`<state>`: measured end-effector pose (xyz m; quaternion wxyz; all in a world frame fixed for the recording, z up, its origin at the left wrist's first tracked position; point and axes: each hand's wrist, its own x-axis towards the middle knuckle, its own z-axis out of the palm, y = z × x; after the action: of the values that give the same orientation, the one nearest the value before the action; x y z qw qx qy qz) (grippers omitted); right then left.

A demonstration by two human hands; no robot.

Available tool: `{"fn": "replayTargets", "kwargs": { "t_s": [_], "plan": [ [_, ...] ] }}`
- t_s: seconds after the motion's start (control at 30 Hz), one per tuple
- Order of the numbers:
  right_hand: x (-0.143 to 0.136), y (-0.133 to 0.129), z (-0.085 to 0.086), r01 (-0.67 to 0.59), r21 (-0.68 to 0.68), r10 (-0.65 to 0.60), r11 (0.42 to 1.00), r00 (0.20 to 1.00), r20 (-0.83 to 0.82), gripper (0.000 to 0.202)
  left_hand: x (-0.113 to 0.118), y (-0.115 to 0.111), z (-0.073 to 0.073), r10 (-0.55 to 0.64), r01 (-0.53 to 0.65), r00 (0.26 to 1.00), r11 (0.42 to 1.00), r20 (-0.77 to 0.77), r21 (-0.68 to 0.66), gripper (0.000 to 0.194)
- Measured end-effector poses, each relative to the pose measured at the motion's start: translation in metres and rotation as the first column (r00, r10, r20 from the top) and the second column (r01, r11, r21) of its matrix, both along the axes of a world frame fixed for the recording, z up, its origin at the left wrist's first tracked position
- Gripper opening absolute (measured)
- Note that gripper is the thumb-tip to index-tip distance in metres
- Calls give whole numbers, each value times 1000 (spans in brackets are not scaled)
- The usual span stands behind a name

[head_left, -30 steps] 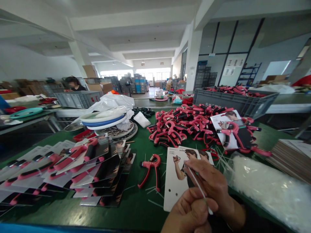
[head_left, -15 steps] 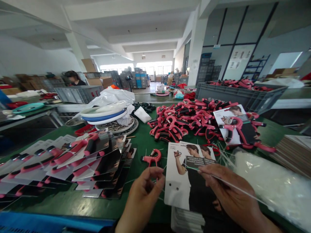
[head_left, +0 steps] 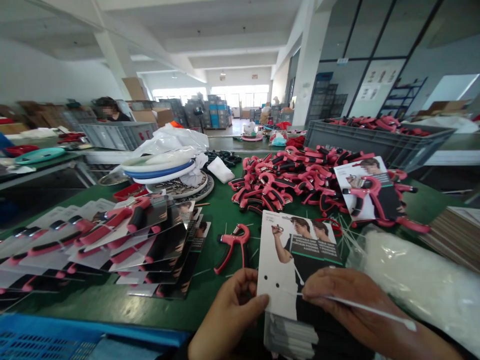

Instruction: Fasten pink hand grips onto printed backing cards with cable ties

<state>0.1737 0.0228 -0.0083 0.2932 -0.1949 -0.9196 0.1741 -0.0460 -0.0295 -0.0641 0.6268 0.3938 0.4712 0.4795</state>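
Observation:
A printed card (head_left: 279, 255) with two small holes lies at the top of a stack of cards in front of me. My left hand (head_left: 240, 310) grips its left edge between thumb and fingers. In my right hand (head_left: 345, 300) is a thin white cable tie (head_left: 369, 304), pinched over the card, its tip near the holes. Just left of the card, one pink and black hand grip (head_left: 234, 246) lies on the green table (head_left: 150, 317).
Carded hand grips (head_left: 123, 240) are piled at left. A heap of loose grips (head_left: 285, 180) lies behind the card, a grey crate (head_left: 378, 145) beyond it. A clear bag (head_left: 416, 280) and card stack (head_left: 450, 240) are at right; a blue basket (head_left: 48, 335) is front left.
My left hand has closed on the card's left edge. My right hand has moved down with the cable tie, toward the card's holes. The view has shifted slightly.

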Motion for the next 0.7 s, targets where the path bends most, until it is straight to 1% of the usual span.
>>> {"fn": "replayTargets", "kwargs": {
  "t_s": [0.1, 0.17, 0.3, 0.37, 0.43, 0.47, 0.5, 0.53, 0.6, 0.67, 0.7],
  "plan": [
    [-1, 4, 0, -24, -49, 25, 999, 1000, 7, 12, 2, -4, 6, 2, -2, 998, 1000, 70, 1, 31],
    [-2, 7, 2, -42, -80, 43, 996, 999, 16, 12, 4, -6, 8, -16, 17, 994, 1000, 107, -14, 32],
    [-7, 10, 6, -96, -64, 98, 993, 994, 42, 17, 8, -9, 13, -83, 94, 975, 994, 206, -46, 36],
    [-11, 10, 3, -117, -147, 126, 982, 991, 49, 17, 10, -10, 14, -107, 125, 952, 991, 288, -46, 35],
    [-13, 9, -2, -84, -275, 100, 958, 994, 41, 17, 11, -11, 14, -116, 147, 920, 987, 375, -56, 35],
    [-13, 9, -5, -66, -322, 81, 944, 996, 35, 18, 11, -11, 14, -109, 150, 905, 986, 412, -69, 35],
    [-13, 8, -7, -57, -335, 71, 940, 997, 28, 18, 11, -11, 15, -92, 145, 891, 986, 444, -87, 35],
    [-12, 8, -9, -62, -308, 70, 949, 997, 15, 17, 12, -11, 15, -66, 135, 879, 984, 472, -113, 34],
    [-9, 8, -12, -106, -185, 105, 977, 994, -12, 16, 12, -10, 16, 5, 104, 854, 978, 520, -181, 28],
    [-5, 9, -13, -131, -55, 129, 990, 991, -35, 19, 15, -9, 16, 68, 71, 835, 971, 545, -229, 24],
    [-3, 9, -14, -129, -13, 128, 992, 991, -43, 21, 17, -9, 15, 90, 56, 833, 968, 547, -244, 23]
  ]
}}
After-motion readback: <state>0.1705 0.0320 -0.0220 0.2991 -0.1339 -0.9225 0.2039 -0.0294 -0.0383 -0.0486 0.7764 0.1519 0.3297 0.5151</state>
